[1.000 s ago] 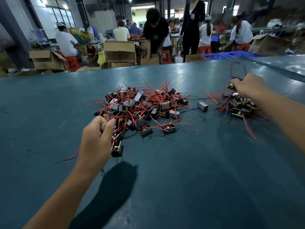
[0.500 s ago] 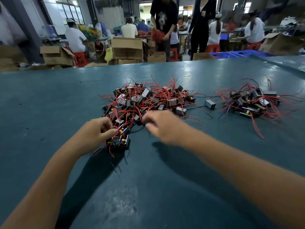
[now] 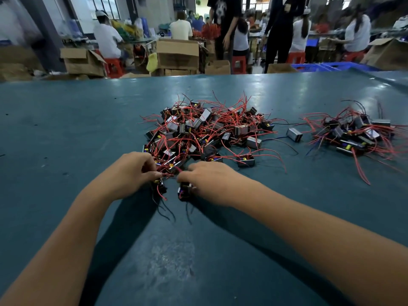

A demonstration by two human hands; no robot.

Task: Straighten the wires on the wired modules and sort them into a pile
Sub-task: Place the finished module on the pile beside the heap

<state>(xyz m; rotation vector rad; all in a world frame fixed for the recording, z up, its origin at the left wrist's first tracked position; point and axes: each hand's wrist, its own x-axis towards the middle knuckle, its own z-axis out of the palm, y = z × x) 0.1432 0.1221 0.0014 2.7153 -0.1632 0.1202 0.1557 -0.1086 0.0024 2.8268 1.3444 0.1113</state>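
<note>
At the centre of the frame, both hands worked the near edge of the tangled heap [image 3: 205, 133] of wired modules on the teal table [image 3: 66, 129]. The left hand [image 3: 130, 173] was curled shut, pinching a small black module [image 3: 159, 186] that hung at its fingertips, with red and black leads trailing down toward the bottom of the frame. The right hand [image 3: 212, 180] was likewise closed over a second module [image 3: 184, 191], leads also trailing toward the viewer; between the two hands a red wire [image 3: 174, 171] seemed to run roughly left to right, though blur made this uncertain.

The modules looked light and rigid, boxy little casings, best taken by the body; the thin leads looked soft and springy, likely to snag on neighbours, so they wanted a gentle draw along their length rather than a yank.

At the right of the frame lay the sorted pile [image 3: 353, 135], its wires fanned out mostly toward the lower right. One stray module [image 3: 294, 134] sat between heap and pile.
</note>
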